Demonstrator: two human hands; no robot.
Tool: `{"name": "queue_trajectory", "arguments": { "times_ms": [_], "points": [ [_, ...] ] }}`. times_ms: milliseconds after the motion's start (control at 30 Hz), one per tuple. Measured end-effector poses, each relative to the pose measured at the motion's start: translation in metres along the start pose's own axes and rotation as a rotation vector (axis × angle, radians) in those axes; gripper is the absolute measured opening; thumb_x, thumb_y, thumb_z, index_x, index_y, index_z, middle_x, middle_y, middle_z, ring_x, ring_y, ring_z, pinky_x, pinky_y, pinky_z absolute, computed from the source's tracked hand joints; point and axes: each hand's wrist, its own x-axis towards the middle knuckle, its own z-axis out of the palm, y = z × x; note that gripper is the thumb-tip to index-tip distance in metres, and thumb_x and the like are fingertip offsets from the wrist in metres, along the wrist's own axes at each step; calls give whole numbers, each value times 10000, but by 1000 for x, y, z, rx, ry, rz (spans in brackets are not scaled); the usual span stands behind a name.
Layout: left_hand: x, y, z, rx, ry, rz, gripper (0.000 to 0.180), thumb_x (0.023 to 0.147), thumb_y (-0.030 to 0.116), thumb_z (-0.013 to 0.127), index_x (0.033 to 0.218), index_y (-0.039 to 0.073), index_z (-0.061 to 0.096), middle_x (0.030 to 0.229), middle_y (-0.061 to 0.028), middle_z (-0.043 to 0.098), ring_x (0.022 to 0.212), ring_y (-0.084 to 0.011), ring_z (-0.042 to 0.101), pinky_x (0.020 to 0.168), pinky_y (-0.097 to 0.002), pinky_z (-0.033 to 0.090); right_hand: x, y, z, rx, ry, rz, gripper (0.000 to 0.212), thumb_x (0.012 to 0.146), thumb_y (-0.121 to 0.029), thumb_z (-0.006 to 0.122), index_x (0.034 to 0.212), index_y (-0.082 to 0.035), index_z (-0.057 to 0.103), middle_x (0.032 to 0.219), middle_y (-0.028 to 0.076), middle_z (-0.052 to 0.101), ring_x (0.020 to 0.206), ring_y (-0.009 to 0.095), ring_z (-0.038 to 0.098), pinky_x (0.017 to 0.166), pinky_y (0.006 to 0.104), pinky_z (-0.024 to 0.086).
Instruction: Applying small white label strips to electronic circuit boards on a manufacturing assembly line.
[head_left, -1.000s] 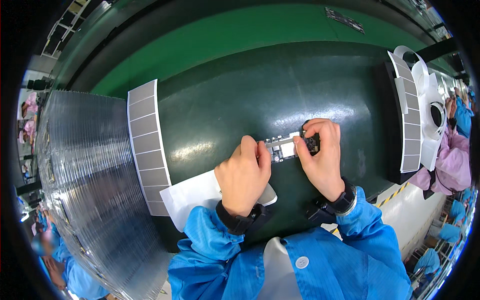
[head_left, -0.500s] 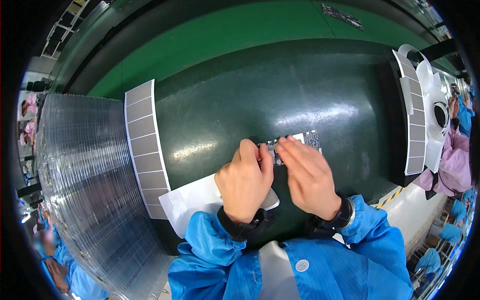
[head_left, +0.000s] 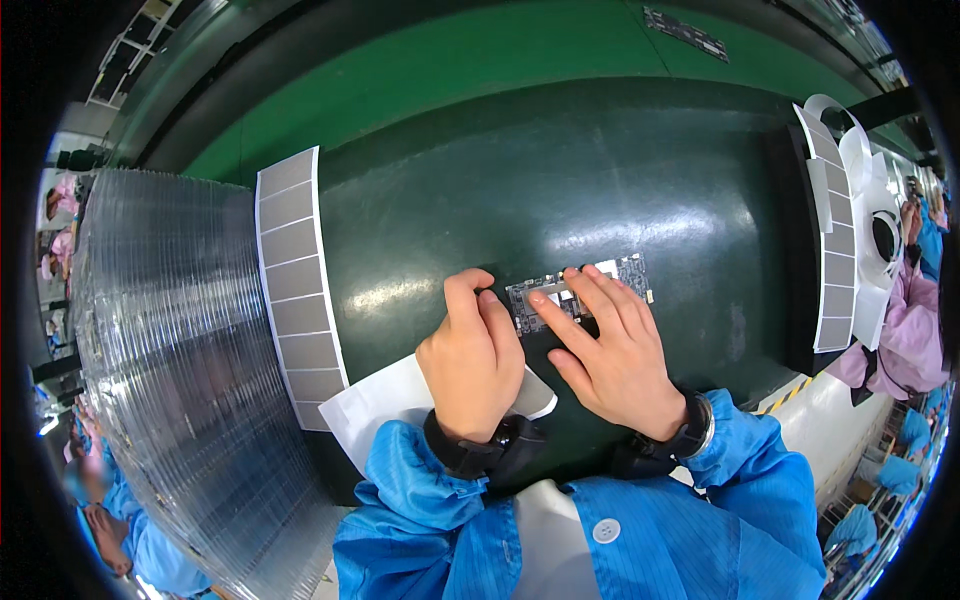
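A populated circuit board lies on the dark green mat in front of me, slightly tilted. A small grey rectangular patch shows on its left part. My right hand rests on the board with fingers stretched out and apart. Its index fingertip touches the grey patch, and its other fingers cover the board's middle. Just left of the board is my left hand, off the board. Its fingers are curled, with thumb and index tips close together; whatever may be between them is hidden. Under that wrist lies a white sheet.
A sheet of grey rectangular labels stands along a stack of clear ribbed plastic trays at left. At right, another label sheet leans on a black box beside white backing strips. Another circuit board lies at the far side.
My left hand has drawn back left from the board, uncovering its left end. My right hand's fingers have spread out, the index finger now on the grey patch.
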Motion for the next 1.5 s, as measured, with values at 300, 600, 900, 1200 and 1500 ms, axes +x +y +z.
{"name": "queue_trajectory", "arguments": {
  "times_ms": [300,600,900,1200,1500],
  "points": [
    [-1,0,-2,-58,1,-25,125,885,56,513,1002,68,557,642,-153,615,544,-326,619,512,-418,460,2,-1,3,-70,27,-27,543,840,-280,641,1353,-156,515,1320,136,484,1238,295,445,1038,425,349],
    [-2,3,-1,-89,-16,-40,128,894,68,507,1007,72,568,650,-152,615,580,-325,630,536,-405,462,-1,3,1,125,95,56,586,811,-195,653,1354,-51,483,1317,116,485,1248,283,449,1038,436,320],
    [-3,2,-4,-141,-12,-38,150,895,90,502,1037,81,551,661,-146,618,601,-340,628,558,-429,462,35,47,-7,105,188,-104,669,745,-224,741,1348,-89,486,1155,81,546,1184,256,457,1061,481,228],
    [-4,-4,3,-102,-22,33,149,882,150,499,1018,102,536,655,-149,642,588,-372,621,556,-493,470,211,108,9,85,448,-210,499,801,-211,716,1256,-122,530,1152,79,604,1101,244,550,1013,428,269],
    [-5,0,-5,-116,-21,-2,138,878,136,508,1003,94,549,643,-145,628,608,-364,625,574,-473,478,238,197,-5,-145,719,148,448,757,-81,555,1204,-97,586,1200,105,605,1180,290,527,979,455,327]
  ]
}}
